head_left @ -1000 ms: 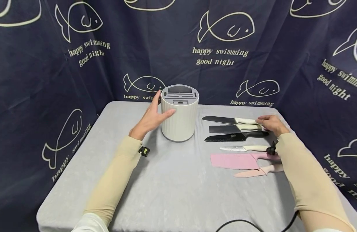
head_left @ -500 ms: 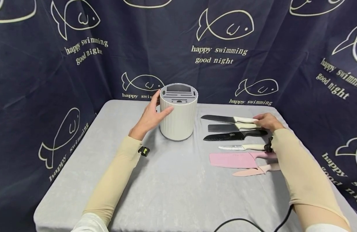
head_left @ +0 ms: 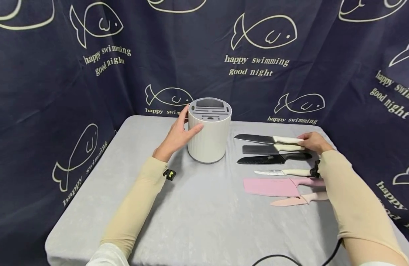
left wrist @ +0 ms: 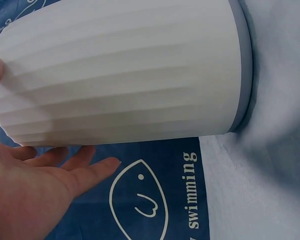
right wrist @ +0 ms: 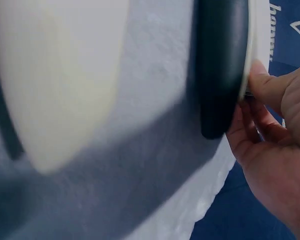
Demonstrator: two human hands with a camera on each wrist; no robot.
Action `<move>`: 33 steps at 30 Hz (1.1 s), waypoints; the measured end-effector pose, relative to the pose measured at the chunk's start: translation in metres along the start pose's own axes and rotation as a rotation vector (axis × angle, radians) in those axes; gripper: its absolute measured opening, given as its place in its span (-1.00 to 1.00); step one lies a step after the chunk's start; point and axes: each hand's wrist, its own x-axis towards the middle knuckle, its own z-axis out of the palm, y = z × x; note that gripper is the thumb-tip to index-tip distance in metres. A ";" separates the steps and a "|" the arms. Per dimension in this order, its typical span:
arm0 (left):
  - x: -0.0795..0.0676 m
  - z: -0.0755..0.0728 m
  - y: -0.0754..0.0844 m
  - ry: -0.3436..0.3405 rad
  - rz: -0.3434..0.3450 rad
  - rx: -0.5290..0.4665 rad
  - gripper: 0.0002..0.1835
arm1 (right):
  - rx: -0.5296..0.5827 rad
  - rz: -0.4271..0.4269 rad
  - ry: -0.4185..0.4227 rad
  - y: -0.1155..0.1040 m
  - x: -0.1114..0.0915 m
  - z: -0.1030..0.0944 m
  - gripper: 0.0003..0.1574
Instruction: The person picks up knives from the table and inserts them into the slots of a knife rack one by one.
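In the head view my left hand (head_left: 178, 137) holds the side of a white ribbed knife block (head_left: 208, 142), thumb on its front and fingers round behind. The left wrist view shows the fingertips (left wrist: 110, 165) along the block's wall. Over on the right, my right hand (head_left: 315, 142) pinches the handle end of a white-handled kitchen knife (head_left: 255, 138) with a dark blade, the farthest in the row. Just nearer lie a cream-handled dark cleaver (head_left: 260, 149) and a black knife (head_left: 262, 159). The right wrist view shows thumb and fingers together beyond a black handle (right wrist: 222, 65).
Nearer in the row are a small white-handled knife (head_left: 295, 172), a pink cleaver (head_left: 271, 187) and a pale pink knife (head_left: 289, 201). A black cable (head_left: 277, 255) crosses the front of the grey-covered table (head_left: 191, 218). A dark blue fish-print curtain (head_left: 204, 55) stands behind.
The head view shifts slightly. The left hand keeps its place on the knife block, and the right hand stays at the white handle's end. The knives keep their layout.
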 end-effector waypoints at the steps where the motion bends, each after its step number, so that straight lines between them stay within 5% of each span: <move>1: 0.001 0.001 0.000 0.003 0.009 -0.001 -0.03 | -0.003 -0.016 0.012 0.000 -0.002 -0.004 -0.51; 6: 0.004 0.000 0.002 0.019 0.021 -0.012 -0.03 | 0.129 -0.043 0.052 -0.006 -0.007 -0.022 -0.48; 12: 0.003 -0.004 0.003 0.035 -0.019 -0.005 -0.02 | 0.833 -0.084 0.033 -0.026 -0.002 -0.034 -0.77; 15: 0.003 -0.005 0.002 0.042 -0.016 -0.002 -0.03 | 1.046 -0.131 0.064 -0.041 0.001 -0.037 -0.82; 25: 0.002 -0.001 -0.001 0.023 -0.005 -0.035 -0.03 | 1.421 -0.101 0.238 -0.081 0.004 -0.031 -0.88; 33: -0.003 0.003 -0.005 0.014 -0.030 -0.057 0.05 | 1.353 -0.186 0.445 -0.119 -0.004 -0.032 -0.86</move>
